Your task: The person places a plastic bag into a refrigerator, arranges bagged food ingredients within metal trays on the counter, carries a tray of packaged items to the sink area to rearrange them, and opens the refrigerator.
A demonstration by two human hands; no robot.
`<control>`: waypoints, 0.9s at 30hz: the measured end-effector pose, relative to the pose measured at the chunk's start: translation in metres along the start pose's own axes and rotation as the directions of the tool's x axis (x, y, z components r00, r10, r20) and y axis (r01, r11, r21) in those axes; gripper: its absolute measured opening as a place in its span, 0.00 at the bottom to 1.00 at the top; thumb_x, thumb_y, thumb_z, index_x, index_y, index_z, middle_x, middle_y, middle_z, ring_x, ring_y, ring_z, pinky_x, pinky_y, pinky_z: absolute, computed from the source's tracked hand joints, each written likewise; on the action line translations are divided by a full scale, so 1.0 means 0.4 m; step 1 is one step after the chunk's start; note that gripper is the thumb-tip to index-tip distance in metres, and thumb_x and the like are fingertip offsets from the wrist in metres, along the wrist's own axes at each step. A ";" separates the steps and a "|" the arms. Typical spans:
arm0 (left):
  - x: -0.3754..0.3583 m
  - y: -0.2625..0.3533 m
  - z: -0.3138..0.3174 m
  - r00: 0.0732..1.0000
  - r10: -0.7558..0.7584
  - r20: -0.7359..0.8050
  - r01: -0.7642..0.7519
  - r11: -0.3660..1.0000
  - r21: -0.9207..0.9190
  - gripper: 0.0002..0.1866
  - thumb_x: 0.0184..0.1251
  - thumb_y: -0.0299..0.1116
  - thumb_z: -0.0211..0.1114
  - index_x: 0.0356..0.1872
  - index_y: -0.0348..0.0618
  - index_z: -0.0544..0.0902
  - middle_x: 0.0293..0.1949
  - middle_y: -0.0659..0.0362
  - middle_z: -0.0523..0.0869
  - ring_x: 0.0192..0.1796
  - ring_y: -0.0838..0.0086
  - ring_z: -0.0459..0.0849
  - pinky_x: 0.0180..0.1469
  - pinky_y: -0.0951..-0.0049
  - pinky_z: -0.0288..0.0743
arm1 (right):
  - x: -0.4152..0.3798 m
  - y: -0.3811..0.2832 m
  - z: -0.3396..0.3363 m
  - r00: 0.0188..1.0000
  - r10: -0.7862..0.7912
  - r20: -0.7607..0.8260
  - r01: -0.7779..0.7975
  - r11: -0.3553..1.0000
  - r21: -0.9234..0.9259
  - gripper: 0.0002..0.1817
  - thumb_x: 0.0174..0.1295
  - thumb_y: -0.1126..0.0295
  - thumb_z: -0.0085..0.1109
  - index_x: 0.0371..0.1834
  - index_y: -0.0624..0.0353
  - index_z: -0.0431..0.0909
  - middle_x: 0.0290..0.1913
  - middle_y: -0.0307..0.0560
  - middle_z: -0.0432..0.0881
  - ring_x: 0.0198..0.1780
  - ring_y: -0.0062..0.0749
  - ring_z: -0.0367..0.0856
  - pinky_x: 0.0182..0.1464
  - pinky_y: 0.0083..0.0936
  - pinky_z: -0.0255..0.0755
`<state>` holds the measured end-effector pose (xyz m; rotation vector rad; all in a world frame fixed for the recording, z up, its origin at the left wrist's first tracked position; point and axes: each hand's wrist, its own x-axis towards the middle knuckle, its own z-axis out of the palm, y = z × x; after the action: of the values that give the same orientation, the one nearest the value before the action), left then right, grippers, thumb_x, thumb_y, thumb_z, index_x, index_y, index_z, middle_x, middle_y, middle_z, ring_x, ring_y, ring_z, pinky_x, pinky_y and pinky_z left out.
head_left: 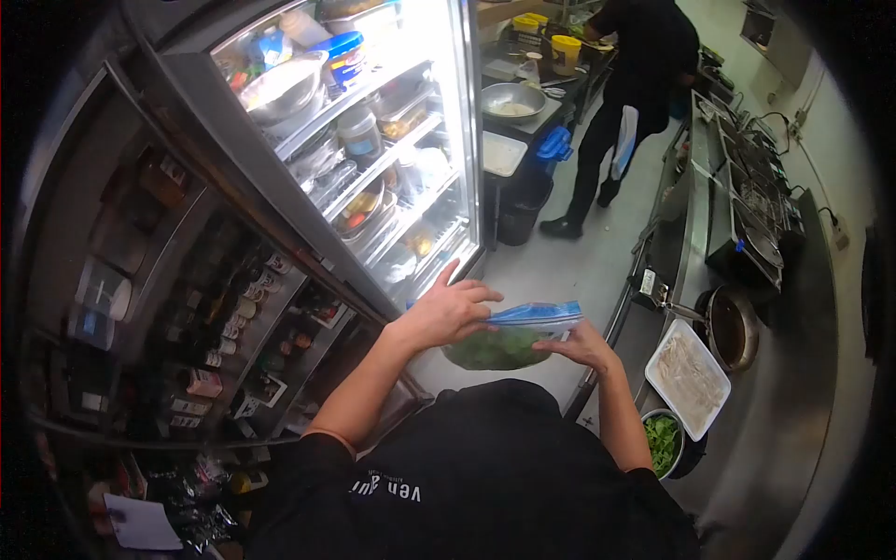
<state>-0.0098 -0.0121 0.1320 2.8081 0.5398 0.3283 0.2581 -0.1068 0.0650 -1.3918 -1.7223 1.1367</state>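
Observation:
A clear zip bag [499, 347] with a blue top strip hangs in front of my chest, filled with green leaves. My right hand [581, 345] pinches its right side, thumb across the front just under the strip. At the upper left corner of the bag is my left hand [450, 313], its lower fingers on the plastic while one finger sticks up. How firmly that hand grips is partly hidden. To the left of the bag stands a lit fridge [457, 140], its shelves loaded with bowls, tubs and wrapped food.
On the steel counter at right are a white tray [689, 378], a pan [731, 327] and a pot of green leaves [663, 443]. Farther off, a person in black [644, 65] works near a wide bowl [513, 101]. A dark bin [525, 207] stands on the floor.

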 end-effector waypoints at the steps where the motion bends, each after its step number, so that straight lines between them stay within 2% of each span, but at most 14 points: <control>1: 0.000 -0.003 0.001 1.000 -0.018 0.000 0.018 1.000 0.002 0.10 0.62 0.44 0.61 0.32 0.50 0.83 0.55 0.66 0.78 0.62 0.73 0.72 0.69 0.40 0.47 | 0.004 0.006 0.003 1.000 -0.018 -0.023 0.019 0.999 0.031 0.29 0.47 0.63 0.74 0.53 0.61 0.77 0.51 0.47 0.81 0.52 0.32 0.76 0.57 0.28 0.68; 5: -0.024 -0.014 0.003 0.997 -0.076 0.028 0.072 0.988 0.136 0.11 0.58 0.45 0.63 0.37 0.53 0.82 0.59 0.67 0.74 0.65 0.70 0.69 0.68 0.34 0.43 | 0.003 0.026 0.006 0.997 0.077 0.031 -0.080 0.986 0.149 0.20 0.52 0.67 0.70 0.47 0.60 0.80 0.44 0.44 0.84 0.46 0.27 0.79 0.53 0.25 0.71; 7: -0.038 -0.008 0.006 0.977 -0.146 -0.156 0.165 0.979 0.117 0.14 0.56 0.44 0.66 0.42 0.55 0.81 0.62 0.64 0.72 0.68 0.66 0.66 0.68 0.32 0.42 | 0.009 0.027 0.013 0.996 0.024 -0.092 -0.018 0.998 0.065 0.12 0.56 0.71 0.65 0.44 0.59 0.82 0.40 0.43 0.85 0.42 0.24 0.80 0.49 0.23 0.72; 8: -0.042 -0.015 0.006 0.955 -0.187 -0.230 0.215 0.971 0.103 0.19 0.53 0.42 0.69 0.48 0.56 0.80 0.64 0.56 0.70 0.69 0.60 0.64 0.67 0.33 0.43 | 0.011 0.020 0.017 0.991 -0.009 -0.134 0.020 0.997 0.081 0.10 0.59 0.72 0.61 0.42 0.61 0.83 0.37 0.44 0.86 0.39 0.22 0.80 0.47 0.23 0.72; 9: -0.048 -0.025 -0.003 0.956 -0.191 -0.223 0.218 0.971 0.100 0.19 0.53 0.42 0.69 0.48 0.56 0.80 0.64 0.56 0.70 0.69 0.60 0.64 0.67 0.33 0.43 | 0.015 0.028 0.015 0.991 -0.003 -0.131 0.015 0.996 0.087 0.10 0.59 0.72 0.61 0.42 0.61 0.83 0.37 0.44 0.86 0.39 0.22 0.80 0.47 0.23 0.72; 11: -0.072 -0.063 -0.041 0.769 -0.375 -0.518 0.445 0.896 0.011 0.25 0.52 0.38 0.72 0.54 0.53 0.77 0.65 0.50 0.68 0.69 0.55 0.63 0.68 0.40 0.48 | 0.018 0.052 0.003 0.980 0.110 -0.165 -0.109 0.994 0.017 0.09 0.58 0.74 0.60 0.41 0.60 0.83 0.35 0.45 0.86 0.37 0.22 0.80 0.44 0.22 0.72; 13: -0.109 -0.124 -0.095 0.563 -0.293 -0.773 0.421 0.907 -0.037 0.30 0.50 0.31 0.72 0.57 0.39 0.73 0.61 0.47 0.71 0.66 0.55 0.67 0.67 0.60 0.58 | 0.013 0.058 -0.011 0.977 0.102 -0.188 -0.113 0.992 -0.050 0.09 0.57 0.74 0.59 0.40 0.60 0.83 0.32 0.46 0.86 0.34 0.23 0.80 0.42 0.23 0.72; 14: -0.129 -0.145 -0.123 0.422 -0.281 -0.862 0.473 0.879 -0.054 0.30 0.52 0.31 0.72 0.58 0.37 0.72 0.59 0.47 0.71 0.64 0.56 0.68 0.65 0.61 0.60 | 0.008 0.065 -0.019 0.968 0.146 -0.207 -0.174 0.977 -0.126 0.09 0.57 0.73 0.59 0.40 0.60 0.84 0.31 0.46 0.86 0.33 0.22 0.79 0.41 0.23 0.72; 16: -0.177 -0.208 -0.158 0.213 -0.307 -0.928 0.601 0.790 -0.123 0.31 0.55 0.33 0.70 0.59 0.35 0.68 0.60 0.44 0.68 0.64 0.53 0.67 0.65 0.60 0.60 | 0.000 0.100 -0.031 0.957 0.189 -0.221 -0.234 0.952 -0.196 0.08 0.58 0.73 0.58 0.39 0.60 0.84 0.30 0.46 0.85 0.32 0.22 0.79 0.39 0.24 0.72; 18: -0.216 -0.280 -0.180 0.047 -0.382 -0.923 0.608 0.744 -0.277 0.36 0.55 0.33 0.71 0.62 0.33 0.64 0.58 0.44 0.69 0.60 0.56 0.70 0.64 0.62 0.62 | -0.010 0.162 -0.036 0.929 0.126 -0.348 -0.176 0.977 -0.117 0.09 0.59 0.68 0.61 0.33 0.65 0.83 0.21 0.32 0.79 0.27 0.13 0.71 0.33 0.18 0.69; 21: -0.235 -0.354 -0.194 0.047 -0.443 -0.895 0.505 0.784 -0.361 0.36 0.55 0.35 0.72 0.62 0.32 0.64 0.54 0.46 0.72 0.52 0.62 0.77 0.53 0.65 0.72 | -0.027 0.177 -0.065 0.902 0.279 -0.330 -0.313 0.948 -0.053 0.08 0.58 0.71 0.60 0.34 0.65 0.83 0.23 0.32 0.81 0.28 0.13 0.73 0.33 0.18 0.69; 24: -0.217 -0.375 -0.193 -0.016 -0.418 -0.908 0.456 0.805 -0.379 0.35 0.54 0.37 0.73 0.58 0.30 0.67 0.50 0.47 0.75 0.49 0.64 0.79 0.50 0.66 0.74 | -0.034 0.216 -0.076 0.905 0.184 -0.384 -0.225 0.972 -0.064 0.08 0.58 0.72 0.59 0.36 0.65 0.83 0.27 0.32 0.82 0.30 0.13 0.74 0.34 0.18 0.69; 25: -0.208 -0.377 -0.192 -0.014 -0.419 -0.908 0.456 0.805 -0.379 0.35 0.54 0.37 0.73 0.58 0.30 0.67 0.50 0.47 0.75 0.49 0.64 0.79 0.50 0.66 0.74 | -0.036 0.224 -0.080 0.902 0.177 -0.395 -0.220 0.973 -0.067 0.08 0.58 0.72 0.60 0.37 0.64 0.83 0.27 0.33 0.83 0.31 0.13 0.74 0.35 0.18 0.70; 27: -0.197 -0.378 -0.190 -0.128 -0.490 -0.862 0.598 0.656 -0.461 0.33 0.51 0.41 0.74 0.52 0.28 0.69 0.46 0.46 0.77 0.47 0.61 0.79 0.50 0.65 0.73 | -0.039 0.233 -0.083 0.901 0.166 -0.400 -0.213 0.974 -0.077 0.09 0.58 0.70 0.60 0.38 0.63 0.83 0.24 0.36 0.81 0.28 0.15 0.73 0.33 0.20 0.69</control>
<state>-0.1512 0.1089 0.1455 1.5809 1.9441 1.9771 0.3297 -0.1083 -0.0049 -1.7576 -1.4070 0.7891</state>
